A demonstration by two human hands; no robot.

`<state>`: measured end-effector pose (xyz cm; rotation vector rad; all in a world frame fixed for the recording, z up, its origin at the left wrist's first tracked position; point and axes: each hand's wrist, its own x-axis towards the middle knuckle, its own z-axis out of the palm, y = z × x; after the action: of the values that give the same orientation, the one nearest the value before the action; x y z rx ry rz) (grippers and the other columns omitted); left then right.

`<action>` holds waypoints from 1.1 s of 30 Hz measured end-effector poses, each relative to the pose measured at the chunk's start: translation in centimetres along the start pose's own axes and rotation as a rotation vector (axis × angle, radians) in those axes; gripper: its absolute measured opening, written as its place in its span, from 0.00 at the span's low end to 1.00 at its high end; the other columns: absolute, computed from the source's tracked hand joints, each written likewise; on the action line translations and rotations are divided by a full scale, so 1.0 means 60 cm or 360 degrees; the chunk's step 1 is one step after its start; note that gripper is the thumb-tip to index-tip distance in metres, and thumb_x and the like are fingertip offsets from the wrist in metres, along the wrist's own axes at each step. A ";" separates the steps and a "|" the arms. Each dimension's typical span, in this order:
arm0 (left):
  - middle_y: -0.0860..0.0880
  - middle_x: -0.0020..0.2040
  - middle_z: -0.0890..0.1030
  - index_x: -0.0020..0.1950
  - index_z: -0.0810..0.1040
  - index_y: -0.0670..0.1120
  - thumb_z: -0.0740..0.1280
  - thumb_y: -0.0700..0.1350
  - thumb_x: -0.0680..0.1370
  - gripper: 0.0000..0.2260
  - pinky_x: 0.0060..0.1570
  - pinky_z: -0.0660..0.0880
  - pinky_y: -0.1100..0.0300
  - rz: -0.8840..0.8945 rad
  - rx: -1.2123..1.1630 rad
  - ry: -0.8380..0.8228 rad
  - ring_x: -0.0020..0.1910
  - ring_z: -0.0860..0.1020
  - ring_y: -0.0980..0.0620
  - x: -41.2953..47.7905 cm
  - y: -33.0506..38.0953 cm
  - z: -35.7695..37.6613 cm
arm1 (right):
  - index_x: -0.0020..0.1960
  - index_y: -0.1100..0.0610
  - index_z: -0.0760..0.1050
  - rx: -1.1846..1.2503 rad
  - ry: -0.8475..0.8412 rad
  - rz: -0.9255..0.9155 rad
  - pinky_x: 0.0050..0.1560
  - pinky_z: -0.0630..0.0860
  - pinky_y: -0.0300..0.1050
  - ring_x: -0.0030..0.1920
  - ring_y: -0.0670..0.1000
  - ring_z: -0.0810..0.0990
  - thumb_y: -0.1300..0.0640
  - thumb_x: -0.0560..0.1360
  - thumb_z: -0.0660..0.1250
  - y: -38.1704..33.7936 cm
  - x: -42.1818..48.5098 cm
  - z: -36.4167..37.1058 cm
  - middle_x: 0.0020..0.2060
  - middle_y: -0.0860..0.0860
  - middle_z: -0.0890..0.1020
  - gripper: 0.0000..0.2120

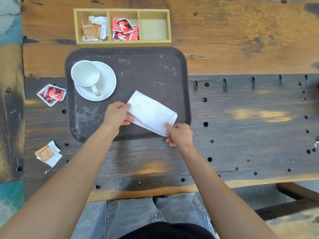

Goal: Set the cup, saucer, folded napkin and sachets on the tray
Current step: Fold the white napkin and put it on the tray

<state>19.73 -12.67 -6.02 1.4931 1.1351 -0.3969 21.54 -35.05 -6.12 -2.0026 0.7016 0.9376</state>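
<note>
A dark brown tray [146,69] lies on the wooden table. At its left, a white cup [85,75] stands on a white saucer [108,81]. A folded white napkin [150,112] lies slanted on the tray's near right part. My left hand [116,115] pinches its left end and my right hand [179,134] pinches its near right corner at the tray's front rim. Red sachets [51,94] and brown-and-white sachets [48,153] lie on the table left of the tray.
A wooden box [170,26] with three compartments stands behind the tray; its left holds brown and white sachets [94,29], its middle red ones [125,30], its right nothing. The tabletop has several drilled holes. My knees are below the table's front edge.
</note>
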 end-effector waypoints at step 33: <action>0.44 0.39 0.84 0.46 0.80 0.43 0.73 0.41 0.75 0.04 0.44 0.85 0.46 0.0270 0.0409 0.0213 0.37 0.84 0.43 0.029 -0.046 -0.025 | 0.44 0.57 0.75 -0.1045 0.0230 -0.0357 0.42 0.82 0.50 0.40 0.60 0.85 0.50 0.74 0.69 0.013 -0.027 0.019 0.38 0.55 0.84 0.10</action>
<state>17.79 -10.96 -8.53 1.8503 1.0810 -0.3384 19.61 -34.30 -5.62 -2.6771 0.2373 0.9722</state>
